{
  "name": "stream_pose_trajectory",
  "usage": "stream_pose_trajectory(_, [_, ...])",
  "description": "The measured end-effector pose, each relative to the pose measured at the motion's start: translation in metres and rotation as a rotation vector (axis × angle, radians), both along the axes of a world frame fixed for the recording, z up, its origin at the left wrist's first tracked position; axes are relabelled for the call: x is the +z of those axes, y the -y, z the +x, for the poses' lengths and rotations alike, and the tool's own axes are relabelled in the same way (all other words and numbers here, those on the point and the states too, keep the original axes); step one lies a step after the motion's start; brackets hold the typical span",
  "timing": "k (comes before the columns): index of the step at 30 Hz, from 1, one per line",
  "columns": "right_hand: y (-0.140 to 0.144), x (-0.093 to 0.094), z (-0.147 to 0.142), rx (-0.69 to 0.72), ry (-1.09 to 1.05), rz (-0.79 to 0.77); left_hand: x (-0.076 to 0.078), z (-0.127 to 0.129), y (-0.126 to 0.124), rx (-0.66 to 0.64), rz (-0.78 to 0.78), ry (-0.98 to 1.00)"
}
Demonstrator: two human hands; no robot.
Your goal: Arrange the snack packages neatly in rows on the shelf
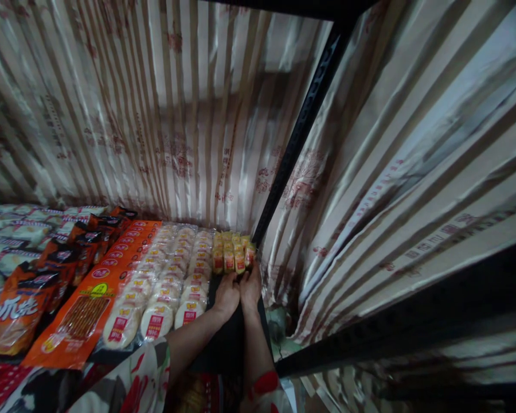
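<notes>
Both my hands reach onto a dark shelf (223,344). My left hand (226,295) and my right hand (250,287) sit side by side, fingers against the near row of small yellow snack packets (231,251) with red labels, which stand packed at the shelf's back right corner. Whether the fingers grip a packet or only press on it is hard to tell. To the left lie clear packs of round white cakes (167,287) in rows.
Orange flat packets (95,292) and dark orange bags (21,304) lie further left. A striped foil curtain (155,115) covers the back and right side. A black metal upright (301,126) stands right behind the yellow packets.
</notes>
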State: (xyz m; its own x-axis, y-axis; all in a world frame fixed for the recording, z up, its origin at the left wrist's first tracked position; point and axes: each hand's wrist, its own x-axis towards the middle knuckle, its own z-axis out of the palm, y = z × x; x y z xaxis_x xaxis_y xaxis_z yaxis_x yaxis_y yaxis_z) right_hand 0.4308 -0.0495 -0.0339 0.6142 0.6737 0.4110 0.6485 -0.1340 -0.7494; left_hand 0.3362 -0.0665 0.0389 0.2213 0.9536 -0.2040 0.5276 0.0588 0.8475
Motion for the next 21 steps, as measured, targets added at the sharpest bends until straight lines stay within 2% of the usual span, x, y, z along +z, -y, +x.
stream_pose_trajectory(8, [-0.014, -0.005, 0.008, 0.054, 0.074, -0.019, -0.013, 0.003, -0.008, 0.019, 0.027, 0.112])
stream_pose_trajectory(13, [-0.015, -0.010, 0.009, 0.066, 0.124, -0.060, -0.016, 0.006, -0.010, 0.013, 0.018, 0.103])
stream_pose_trajectory(17, [-0.015, -0.010, 0.009, 0.032, 0.105, -0.045, -0.012, 0.007, -0.008, 0.027, 0.035, 0.104])
stream_pose_trajectory(21, [-0.012, -0.008, 0.008, 0.030, 0.043, 0.014, -0.002, 0.004, -0.004, 0.047, 0.026, 0.095])
